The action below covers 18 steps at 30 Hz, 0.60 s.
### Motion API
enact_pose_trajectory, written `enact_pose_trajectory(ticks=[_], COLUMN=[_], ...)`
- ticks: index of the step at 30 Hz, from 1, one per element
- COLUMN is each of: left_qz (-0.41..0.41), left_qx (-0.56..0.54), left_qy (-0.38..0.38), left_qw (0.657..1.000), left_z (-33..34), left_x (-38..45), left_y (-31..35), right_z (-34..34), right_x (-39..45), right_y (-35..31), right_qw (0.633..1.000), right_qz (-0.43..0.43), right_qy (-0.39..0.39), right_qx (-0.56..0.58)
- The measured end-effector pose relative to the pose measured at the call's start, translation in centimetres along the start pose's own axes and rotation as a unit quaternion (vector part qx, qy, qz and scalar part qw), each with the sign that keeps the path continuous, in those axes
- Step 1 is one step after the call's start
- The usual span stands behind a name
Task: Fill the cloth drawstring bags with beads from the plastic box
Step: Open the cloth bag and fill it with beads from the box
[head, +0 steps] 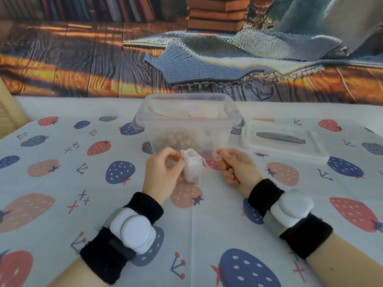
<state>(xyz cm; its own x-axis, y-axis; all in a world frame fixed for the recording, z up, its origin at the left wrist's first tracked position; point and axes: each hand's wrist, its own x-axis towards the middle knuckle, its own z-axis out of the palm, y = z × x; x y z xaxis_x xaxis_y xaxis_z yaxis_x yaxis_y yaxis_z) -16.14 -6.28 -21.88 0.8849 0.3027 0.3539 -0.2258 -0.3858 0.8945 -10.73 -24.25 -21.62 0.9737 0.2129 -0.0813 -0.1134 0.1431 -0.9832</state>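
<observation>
Head view: a person sits at a table covered by a strawberry-print tablecloth (62, 183), both hands just in front of a clear plastic box.
Plastic box (187, 121): at 12 o'clock from the hands, open, with brown beads (176, 139) piled on its floor and some white cloth and a red string inside, probably more bags.
Lid (284, 139): lies flat at 3 o'clock from the box, just beside it.
Cloth bag (192, 166): small and white, upright between the hands, mouth up, its drawstring trailing towards 3 o'clock.
Left hand (163, 172): fingers curled, thumb and forefinger pinching the bag's rim at its 9 o'clock side.
Right hand (236, 166): fingers curled in, pinching something small at the tips; whether it is the drawstring end or a bead I cannot tell.
Progress: the bag's lower part bulges slightly, so it may hold a few beads; no closed, filled bag shows on the table.
Left to do: judging by the bead pile, most of the filling remains.
</observation>
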Motion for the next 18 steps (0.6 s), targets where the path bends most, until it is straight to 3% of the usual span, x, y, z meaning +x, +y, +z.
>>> enact_pose_trajectory(ticks=[8, 18], left_qz=[0.104, 0.123], left_qx=[0.029, 0.02], left_qy=[0.002, -0.022], left_qw=[0.994, 0.992], left_z=[-0.1, 0.2], left_x=[-0.8, -1.2], left_y=[0.3, -0.1], right_z=[1.8, 2.1], right_x=[-2.0, -2.6], right_y=[0.2, 0.7], right_qw=[0.949, 0.883], right_qz=[-0.267, -0.396], right_qy=[0.012, 0.001], right_qx=[-0.167, -0.251])
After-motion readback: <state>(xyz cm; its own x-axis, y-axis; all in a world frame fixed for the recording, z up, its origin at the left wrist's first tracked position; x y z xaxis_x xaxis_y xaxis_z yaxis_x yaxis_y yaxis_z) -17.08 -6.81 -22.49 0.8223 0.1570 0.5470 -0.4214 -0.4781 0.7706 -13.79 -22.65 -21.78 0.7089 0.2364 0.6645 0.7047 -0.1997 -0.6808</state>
